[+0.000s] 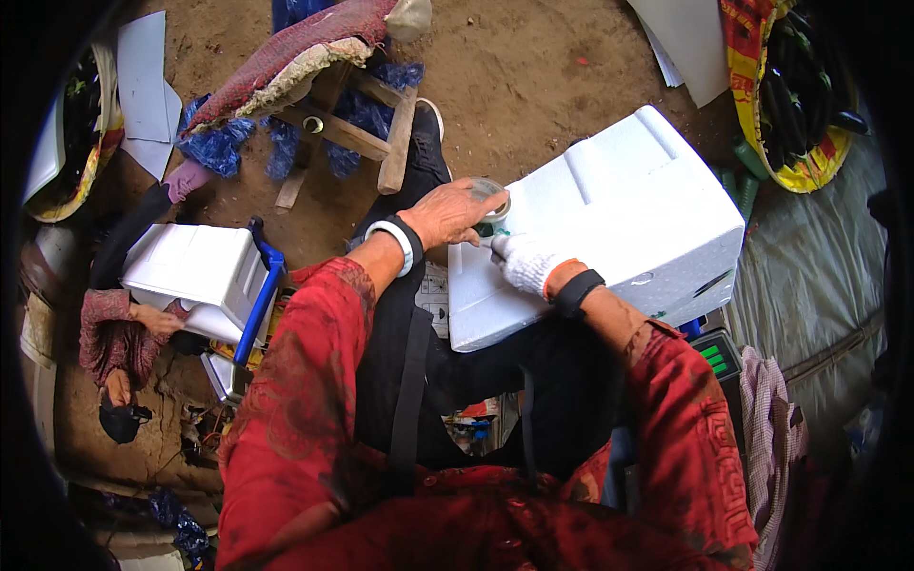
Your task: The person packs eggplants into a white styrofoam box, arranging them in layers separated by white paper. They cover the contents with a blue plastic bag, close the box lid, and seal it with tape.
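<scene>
A large white polystyrene foam box (pixel 607 221) lies across my lap and legs. My bare left hand (pixel 453 210), with a white bangle and a black band at the wrist, holds a roll of clear tape (pixel 493 198) at the box's far left corner. My right hand (pixel 525 264), in a white knit glove, is closed close beside it, its fingertips near the roll's lower side. Something small and green shows between the hands; what it is, and whether the right fingers pinch it or the tape end, cannot be told.
A wooden stool (pixel 343 128) with a padded cover stands ahead. Yellow-red sacks of eggplants (pixel 800 100) are at both sides. At left a co-worker in a dark cap handles another white foam box (pixel 196 264) by a blue frame (pixel 258 300). A scale display (pixel 714 355) is at right.
</scene>
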`<state>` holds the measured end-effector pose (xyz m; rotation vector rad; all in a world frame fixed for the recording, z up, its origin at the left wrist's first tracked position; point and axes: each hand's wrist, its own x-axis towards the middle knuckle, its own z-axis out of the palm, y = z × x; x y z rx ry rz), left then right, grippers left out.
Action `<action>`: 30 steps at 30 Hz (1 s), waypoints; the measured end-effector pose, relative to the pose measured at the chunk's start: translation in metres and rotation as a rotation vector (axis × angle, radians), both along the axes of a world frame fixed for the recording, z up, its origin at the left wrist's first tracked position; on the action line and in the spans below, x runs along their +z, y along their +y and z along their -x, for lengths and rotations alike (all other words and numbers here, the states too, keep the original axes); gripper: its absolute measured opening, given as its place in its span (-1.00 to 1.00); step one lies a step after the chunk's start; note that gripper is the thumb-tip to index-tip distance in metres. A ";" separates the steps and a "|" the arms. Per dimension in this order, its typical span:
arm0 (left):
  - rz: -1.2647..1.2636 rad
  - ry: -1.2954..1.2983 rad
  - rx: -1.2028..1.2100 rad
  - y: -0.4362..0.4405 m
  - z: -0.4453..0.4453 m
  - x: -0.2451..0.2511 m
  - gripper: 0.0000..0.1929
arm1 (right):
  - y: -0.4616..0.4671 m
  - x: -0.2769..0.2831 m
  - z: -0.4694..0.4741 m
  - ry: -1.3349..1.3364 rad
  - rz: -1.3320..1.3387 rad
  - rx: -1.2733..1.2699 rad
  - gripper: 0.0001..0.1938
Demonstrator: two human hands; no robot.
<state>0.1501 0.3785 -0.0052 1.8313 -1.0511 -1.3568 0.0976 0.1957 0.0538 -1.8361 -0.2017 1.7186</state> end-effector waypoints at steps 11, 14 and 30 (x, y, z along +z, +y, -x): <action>-0.284 -0.061 0.077 -0.011 0.000 -0.037 -0.06 | 0.005 -0.030 0.009 -0.119 0.095 -0.115 -0.81; -0.147 -0.041 -0.015 -0.002 -0.002 -0.040 -0.05 | -0.002 -0.040 0.010 -0.018 0.153 -0.108 -0.79; -0.496 -0.080 0.189 -0.015 0.014 -0.051 -0.61 | 0.000 -0.076 0.025 0.001 0.304 0.059 -0.74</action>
